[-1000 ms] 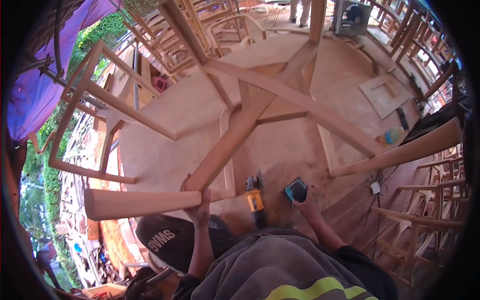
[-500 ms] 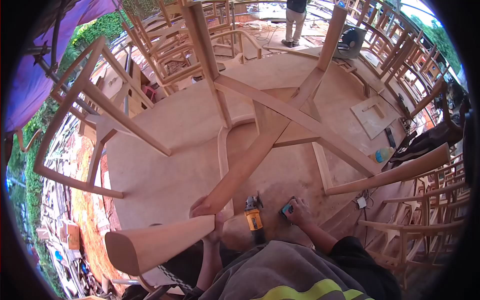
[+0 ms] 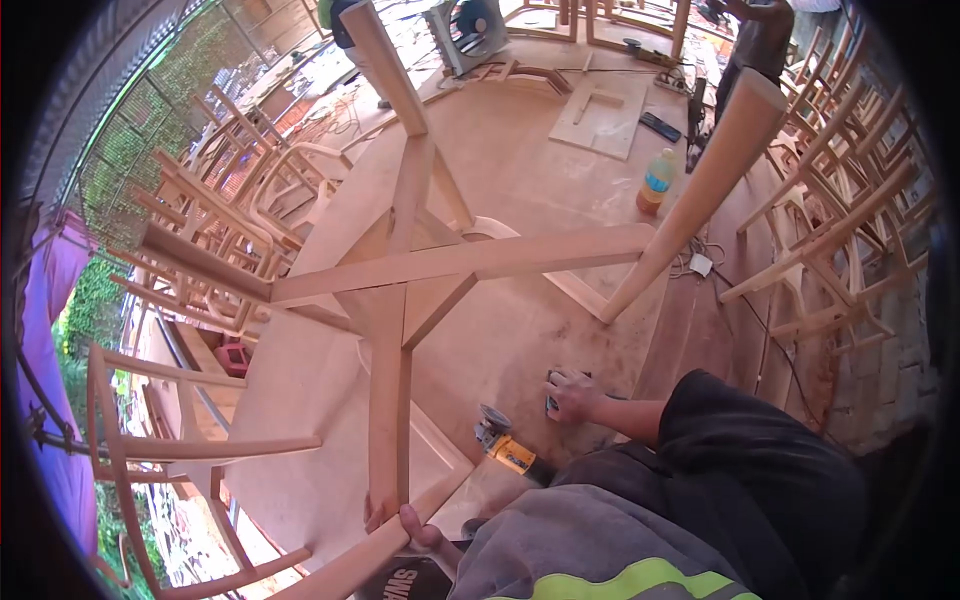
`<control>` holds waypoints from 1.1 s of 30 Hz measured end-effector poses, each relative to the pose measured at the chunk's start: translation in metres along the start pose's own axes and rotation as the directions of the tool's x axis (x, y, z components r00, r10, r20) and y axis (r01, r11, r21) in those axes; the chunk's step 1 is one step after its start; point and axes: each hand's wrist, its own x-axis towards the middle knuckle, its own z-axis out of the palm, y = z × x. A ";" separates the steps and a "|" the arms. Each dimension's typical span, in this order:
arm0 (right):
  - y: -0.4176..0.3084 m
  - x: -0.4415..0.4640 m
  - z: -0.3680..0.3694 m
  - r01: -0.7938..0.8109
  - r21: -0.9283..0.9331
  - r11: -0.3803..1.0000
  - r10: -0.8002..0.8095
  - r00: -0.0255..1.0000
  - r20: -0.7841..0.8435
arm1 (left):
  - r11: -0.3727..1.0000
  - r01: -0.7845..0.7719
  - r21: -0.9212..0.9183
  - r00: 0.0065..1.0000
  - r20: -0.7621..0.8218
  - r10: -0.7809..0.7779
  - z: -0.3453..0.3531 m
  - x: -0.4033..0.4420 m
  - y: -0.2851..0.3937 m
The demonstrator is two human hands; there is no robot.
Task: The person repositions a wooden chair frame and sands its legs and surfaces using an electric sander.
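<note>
An upturned wooden chair frame [image 3: 388,400] with crossed rails and splayed legs rests on the large work table [image 3: 500,330]. My left hand [image 3: 405,522] is closed around the near end of one rail, where it meets a leg. Lower right, my right hand [image 3: 572,396] is closed over a small dark-and-teal tool on the table top; most of it is hidden under my fingers. Between my hands and nearer my body lies a yellow-and-black angle grinder [image 3: 512,453] with its disc pointing away.
A bottle of amber liquid [image 3: 655,182], a phone-like black object [image 3: 660,126] and a pale board [image 3: 597,118] sit toward the far right. Stacked chair frames [image 3: 840,215] stand at right, and another chair frame [image 3: 205,450] at left. A person [image 3: 755,45] is beyond the table.
My view has swung to the right, so the chair frame appears turned and further left. My left hand still grips the rail, and my right hand remains on the small tool.
</note>
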 end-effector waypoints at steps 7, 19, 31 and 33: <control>0.003 0.003 0.007 -0.014 0.044 0.999 0.016 0.999 -0.046 | 0.973 0.167 -0.162 0.979 -0.087 -0.183 0.015 0.020 0.036; 0.005 0.011 0.006 0.013 0.060 0.998 -0.006 0.994 -0.113 | 0.910 0.407 -0.076 0.881 -0.232 -0.413 0.029 0.022 0.064; -0.001 0.025 0.006 0.081 -0.035 0.996 -0.084 0.992 -0.093 | 0.726 0.538 -0.428 0.800 -0.013 -0.600 0.165 0.037 0.067; -0.001 0.025 0.005 0.062 -0.018 0.998 -0.063 0.996 -0.056 | 0.604 0.611 -0.512 0.754 0.142 -0.642 0.183 0.018 0.093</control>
